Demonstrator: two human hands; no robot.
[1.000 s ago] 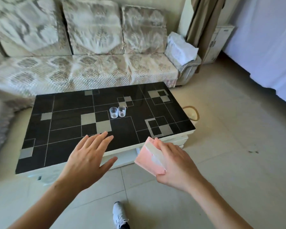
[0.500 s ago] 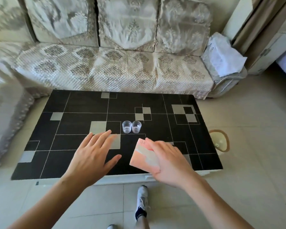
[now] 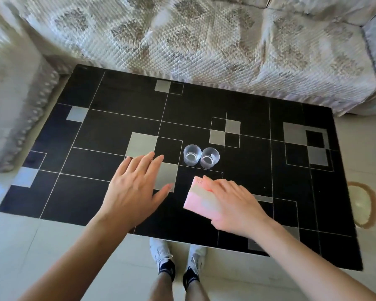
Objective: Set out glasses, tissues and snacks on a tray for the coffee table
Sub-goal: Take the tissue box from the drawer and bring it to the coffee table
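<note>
Our right hand (image 3: pixel 232 205) grips the pink pack (image 3: pixel 201 199), hiding its far side, our left hand (image 3: pixel 135 190) spread flat near two glasses (image 3: pixel 201 158) on the table (image 3: pixel 291 192).

Both forearms are bare to the frame's edge, with no sleeve, watch or ring on the left hand (image 3: pixel 132 192) or the right hand (image 3: pixel 232 203). Below and between the hands, two white lace-up sneakers (image 3: pixel 161 250) show scuffed grey uppers, worn with short black ankle socks (image 3: pixel 167 268) under bare shins.
</note>
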